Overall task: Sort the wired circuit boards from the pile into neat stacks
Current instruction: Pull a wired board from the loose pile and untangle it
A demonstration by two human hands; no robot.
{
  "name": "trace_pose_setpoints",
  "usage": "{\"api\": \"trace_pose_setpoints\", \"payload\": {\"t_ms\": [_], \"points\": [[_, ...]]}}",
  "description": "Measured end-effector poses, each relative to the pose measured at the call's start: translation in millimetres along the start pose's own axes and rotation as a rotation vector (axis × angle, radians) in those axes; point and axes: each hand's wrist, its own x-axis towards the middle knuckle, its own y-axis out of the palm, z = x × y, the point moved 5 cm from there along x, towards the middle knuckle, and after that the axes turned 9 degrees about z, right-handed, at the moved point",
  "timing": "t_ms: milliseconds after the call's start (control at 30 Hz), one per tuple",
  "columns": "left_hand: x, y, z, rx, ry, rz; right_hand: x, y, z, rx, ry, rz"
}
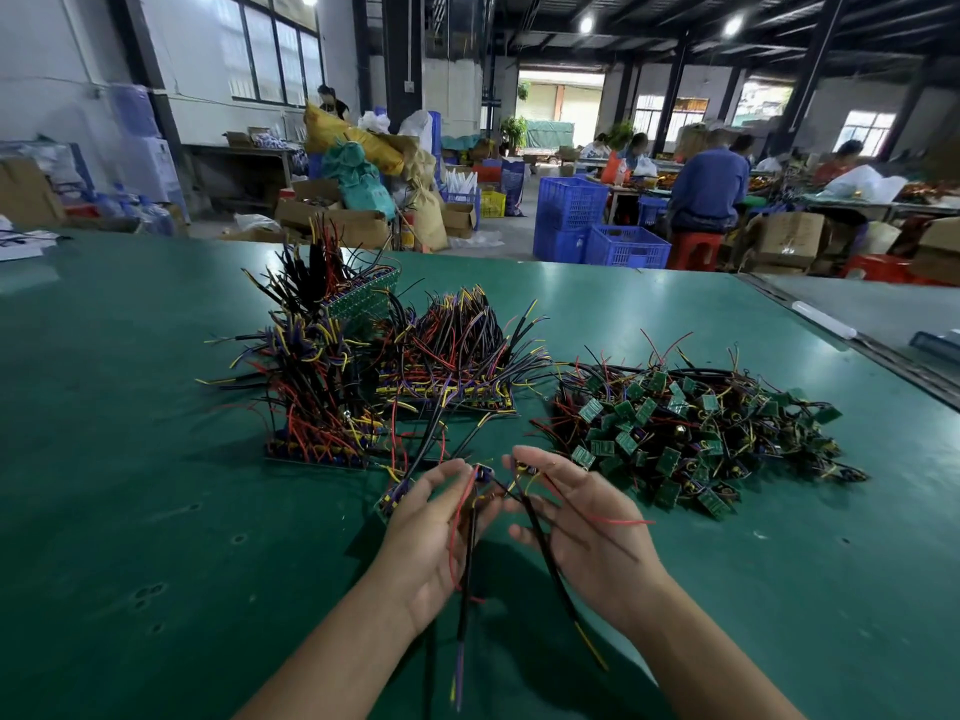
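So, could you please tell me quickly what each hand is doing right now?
Left hand: pinches a wired circuit board at its fingertips.
Right hand: holds a second wired board, its wires across the palm.

Left hand (436, 527) and right hand (587, 522) each hold a wired board (485, 474).

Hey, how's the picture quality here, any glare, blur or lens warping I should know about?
Head view: wide-angle bend bows the table edge; ceiling lamps and the doorway blow out; background workers look soft; the left hand pinching a wired board, the right hand and the pile are sharp.
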Motion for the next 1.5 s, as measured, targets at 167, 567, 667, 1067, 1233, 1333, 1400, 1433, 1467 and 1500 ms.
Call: {"api": "trace_pose_setpoints", "payload": {"t_ms": [167, 567, 667, 1067, 1233, 1333, 1400, 1433, 1467, 1500], "points": [[1, 3, 0, -0.088, -0.010, 0.039, 1, -2, 4, -0.083, -0.038, -0.086], [-2, 0, -11, 0.228, 0.173, -0.026, 6, -7, -2, -0.422, -0.115, -0.213], [-2, 6, -7, 0.380, 0.244, -0.023, 5, 4, -14, -0.431, -0.057, -0.188], [-5, 12, 11, 0.516, 0.230, -0.018, 5, 20, -39, -0.176, -0.059, -0.259], [-1, 4, 5, 0.529, 0.247, -0.087, 5, 20, -37, -0.222, -0.096, -0.130], [2, 6, 4, 0.427, 0.209, -0.014, -1, 17, -6, -0.851, -0.323, -0.040], [-1, 10, 9, 0.402, 0.093, 0.088, -3, 11, 5, -1.138, -0.338, 0.097], [-4, 11, 13, 0.439, 0.019, 0.142, -4, 7, 7, -1.172, -0.298, 0.156], [-6, 11, 17, 0.492, -0.042, 0.195, -5, 2, 8, -1.161, -0.248, 0.185], [-10, 12, 19, 0.548, -0.081, 0.241, -5, -1, 9, -1.123, -0.197, 0.181]]}}
